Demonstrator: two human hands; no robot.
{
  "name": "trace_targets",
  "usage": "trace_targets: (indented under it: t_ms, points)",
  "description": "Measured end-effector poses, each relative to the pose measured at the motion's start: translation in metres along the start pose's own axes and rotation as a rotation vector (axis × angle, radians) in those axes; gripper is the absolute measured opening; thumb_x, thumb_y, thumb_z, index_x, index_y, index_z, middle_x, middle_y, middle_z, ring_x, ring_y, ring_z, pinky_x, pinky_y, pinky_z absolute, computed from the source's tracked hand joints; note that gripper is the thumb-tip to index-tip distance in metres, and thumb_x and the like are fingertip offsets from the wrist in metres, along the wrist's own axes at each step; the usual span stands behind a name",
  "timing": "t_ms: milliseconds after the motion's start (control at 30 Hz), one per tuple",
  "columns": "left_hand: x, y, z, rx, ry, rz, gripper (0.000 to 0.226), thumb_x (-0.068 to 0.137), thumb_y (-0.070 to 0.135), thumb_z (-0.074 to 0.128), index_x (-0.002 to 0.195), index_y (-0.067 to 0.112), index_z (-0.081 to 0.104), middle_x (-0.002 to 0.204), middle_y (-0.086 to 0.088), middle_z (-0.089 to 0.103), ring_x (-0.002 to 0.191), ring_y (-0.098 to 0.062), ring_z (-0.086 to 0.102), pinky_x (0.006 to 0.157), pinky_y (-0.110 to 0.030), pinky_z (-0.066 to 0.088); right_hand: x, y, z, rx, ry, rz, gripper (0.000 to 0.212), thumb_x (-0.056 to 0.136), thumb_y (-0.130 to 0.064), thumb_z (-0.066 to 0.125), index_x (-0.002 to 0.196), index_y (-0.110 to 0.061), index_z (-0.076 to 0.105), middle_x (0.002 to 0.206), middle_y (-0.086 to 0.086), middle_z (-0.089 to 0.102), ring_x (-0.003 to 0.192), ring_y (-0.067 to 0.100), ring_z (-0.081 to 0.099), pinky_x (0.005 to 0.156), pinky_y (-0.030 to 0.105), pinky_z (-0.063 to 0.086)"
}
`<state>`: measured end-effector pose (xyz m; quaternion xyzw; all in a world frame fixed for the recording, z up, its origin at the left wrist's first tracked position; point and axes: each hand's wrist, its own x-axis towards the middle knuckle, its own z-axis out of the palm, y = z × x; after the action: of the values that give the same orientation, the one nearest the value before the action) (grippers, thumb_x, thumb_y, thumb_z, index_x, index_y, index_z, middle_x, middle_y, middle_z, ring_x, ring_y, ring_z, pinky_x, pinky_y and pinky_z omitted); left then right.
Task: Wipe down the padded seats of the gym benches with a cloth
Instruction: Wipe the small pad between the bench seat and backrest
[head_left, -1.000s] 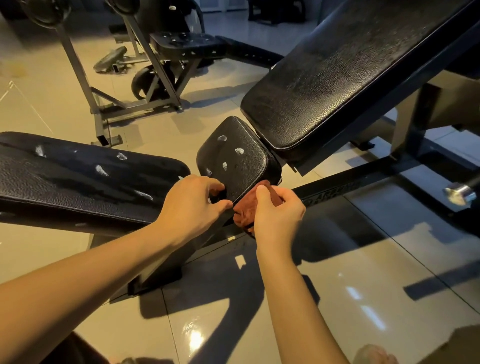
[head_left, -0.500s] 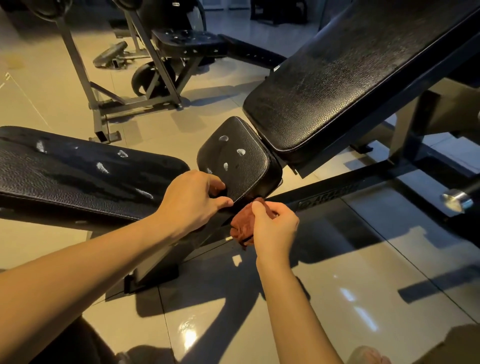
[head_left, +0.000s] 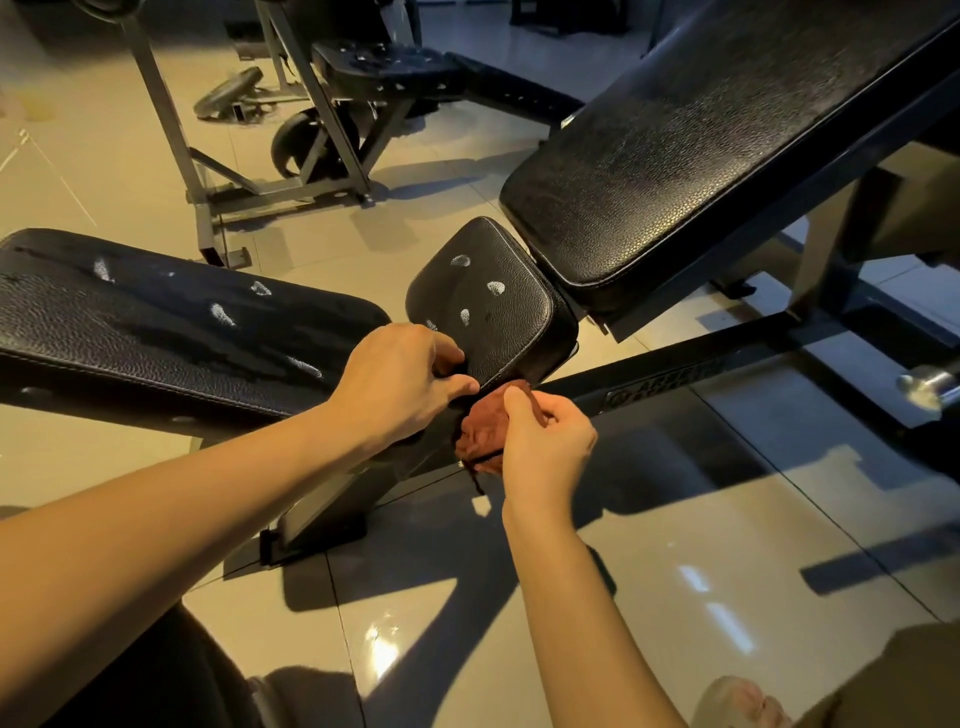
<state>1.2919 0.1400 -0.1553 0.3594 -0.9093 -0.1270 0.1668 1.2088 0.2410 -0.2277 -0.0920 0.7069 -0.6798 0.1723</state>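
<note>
— Two hands are in at one pad; which is it?

— It is the small square seat of black pebbled vinyl (head_left: 488, 306), tilted, with white foam dabs (head_left: 496, 287) on its top. The left hand (head_left: 400, 384) grips that seat's near left corner, fingers curled over the top and thumb along the rim.

— And the cloth?

— The crumpled rust-red cloth (head_left: 480, 434) sits just under the seat's near edge, its upper fold touching the rim. The right hand (head_left: 545, 447) has it bunched, fingers wrapped round it and thumb pressed on top. A dark thread hangs below it.

— What lies round the seat?

— Behind it and to the right, just beside it, rises the long inclined backrest of black vinyl (head_left: 701, 145); whether the two touch I cannot tell. Left of the seat lies a flat black padded bench (head_left: 156, 332), also spotted white. From beneath the seat a black steel frame beam (head_left: 727, 366) runs off to the right over the glossy beige tiled floor (head_left: 675, 519). Well behind the seat stands a grey steel rack (head_left: 171, 130) with another black pad (head_left: 384, 65).
</note>
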Motion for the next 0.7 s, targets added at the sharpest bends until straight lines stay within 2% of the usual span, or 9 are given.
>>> trace_targets:
  t_ms: [167, 300, 433, 600, 700]
  points:
    - [0.0, -0.001, 0.001, -0.01, -0.001, -0.007, 0.042, 0.089, 0.046, 0.073, 0.123, 0.022, 0.074, 0.116, 0.002, 0.076, 0.105, -0.014, 0.07, 0.094, -0.03, 0.053, -0.013, 0.011, 0.003, 0.0, -0.072, 0.115, 0.01, 0.094, -0.023, 0.071, 0.097, -0.014, 0.074, 0.089, -0.003, 0.071, 0.089, 0.015, 0.069, 0.065, 0.023, 0.057]
    - [-0.001, -0.003, 0.003, -0.012, 0.019, 0.008, 0.043, 0.088, 0.047, 0.074, 0.123, 0.022, 0.074, 0.116, 0.002, 0.076, 0.105, -0.013, 0.07, 0.093, -0.03, 0.053, -0.009, -0.002, 0.002, 0.01, -0.057, 0.058, 0.006, 0.095, -0.023, 0.07, 0.096, -0.018, 0.072, 0.087, -0.007, 0.069, 0.083, 0.009, 0.068, 0.068, 0.022, 0.059]
    - [-0.002, -0.004, 0.003, -0.01, 0.023, 0.014, 0.041, 0.089, 0.047, 0.074, 0.121, 0.022, 0.075, 0.114, 0.002, 0.076, 0.103, -0.014, 0.07, 0.092, -0.032, 0.054, -0.01, 0.001, -0.002, 0.03, -0.102, 0.132, 0.004, 0.095, -0.02, 0.07, 0.093, -0.018, 0.073, 0.081, -0.008, 0.069, 0.078, 0.01, 0.068, 0.058, 0.016, 0.054]
    - [-0.002, -0.003, 0.002, 0.001, 0.02, 0.027, 0.037, 0.089, 0.046, 0.073, 0.117, 0.021, 0.077, 0.109, 0.002, 0.077, 0.099, -0.014, 0.071, 0.091, -0.033, 0.056, -0.006, -0.009, 0.0, 0.054, -0.092, 0.081, 0.006, 0.094, -0.019, 0.07, 0.095, -0.014, 0.074, 0.082, -0.005, 0.071, 0.077, 0.011, 0.07, 0.058, 0.019, 0.057]
    - [-0.002, -0.002, 0.001, -0.006, 0.018, 0.014, 0.039, 0.089, 0.046, 0.074, 0.12, 0.022, 0.075, 0.112, 0.003, 0.076, 0.102, -0.013, 0.07, 0.092, -0.031, 0.054, -0.007, -0.002, -0.002, 0.053, -0.11, 0.136, 0.007, 0.094, -0.018, 0.07, 0.089, -0.016, 0.074, 0.081, -0.004, 0.072, 0.082, 0.014, 0.071, 0.054, 0.018, 0.053]
